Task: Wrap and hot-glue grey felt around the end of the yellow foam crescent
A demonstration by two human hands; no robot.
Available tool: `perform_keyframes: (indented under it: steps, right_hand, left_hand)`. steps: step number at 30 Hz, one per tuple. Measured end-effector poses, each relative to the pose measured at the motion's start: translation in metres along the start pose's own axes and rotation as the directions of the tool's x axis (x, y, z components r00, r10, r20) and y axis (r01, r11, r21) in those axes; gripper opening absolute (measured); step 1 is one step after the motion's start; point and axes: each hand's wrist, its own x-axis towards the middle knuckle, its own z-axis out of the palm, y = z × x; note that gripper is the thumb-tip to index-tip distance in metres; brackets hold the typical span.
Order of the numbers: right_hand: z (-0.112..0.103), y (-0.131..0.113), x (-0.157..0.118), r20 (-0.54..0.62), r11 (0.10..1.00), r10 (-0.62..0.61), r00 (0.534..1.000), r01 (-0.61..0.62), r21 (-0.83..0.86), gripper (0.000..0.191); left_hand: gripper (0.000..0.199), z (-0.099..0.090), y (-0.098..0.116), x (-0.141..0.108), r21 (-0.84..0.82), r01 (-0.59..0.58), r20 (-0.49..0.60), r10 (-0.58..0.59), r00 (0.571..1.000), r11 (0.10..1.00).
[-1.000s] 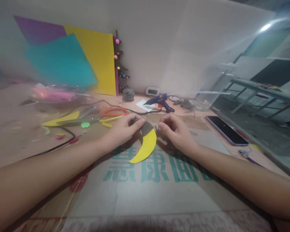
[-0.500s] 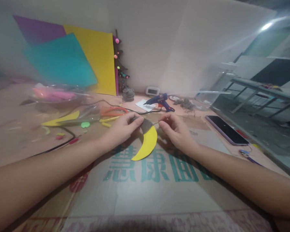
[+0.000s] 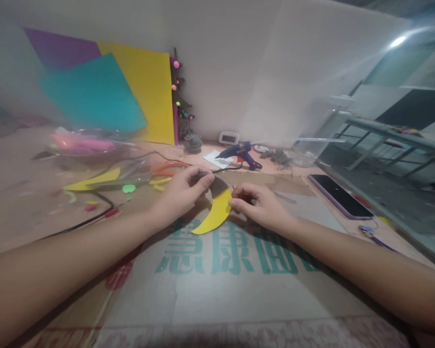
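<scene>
A yellow crescent [image 3: 214, 215], its upper part wrapped in grey-brown strand [image 3: 219, 187], hangs over the printed cardboard [image 3: 203, 299]. My left hand [image 3: 190, 193] pinches the wrapped upper end between thumb and fingers. On the other side, my right hand [image 3: 252, 203] is closed with thumb and fingertips at the crescent's right edge, just below the wrapping. A short bit of strand shows above the right fingers; how they hold it is partly hidden.
Behind my hands lie a blue glue gun [image 3: 239, 153], a grey tangle [image 3: 278, 157] and orange-handled scissors [image 3: 170, 168]. A phone [image 3: 340, 195] is at the right, a plastic bag with pink pieces [image 3: 83, 142] at the left.
My right hand has moved down and slightly left, from beside the wrapping to the yellow edge. The crescent has shifted a little left and tilted.
</scene>
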Motion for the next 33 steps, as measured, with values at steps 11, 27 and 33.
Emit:
perform_keyframes:
  steps: [11, 27, 33]
  right_hand:
    - [0.005, 0.004, -0.007, -0.106, 0.985, -0.168, 0.98, 0.17, 0.006, 0.01]
    - [-0.007, 0.031, -0.001, 0.063, 0.54, -0.549, 0.833, 0.411, -0.735, 0.025]
    - [-0.026, 0.005, 0.0, -0.058, 0.756, -0.358, 0.932, 0.253, -0.603, 0.028]
  left_hand:
    - [0.054, 0.003, -0.004, 0.003, -0.13, -0.015, -0.045, 0.009, 0.999, 0.991]
    - [0.047, 0.0, -0.004, 0.004, 0.11, 0.126, 0.118, -0.139, 0.983, 0.986]
    - [0.04, 0.0, -0.002, 0.005, 0.094, 0.089, 0.082, -0.097, 0.992, 0.992]
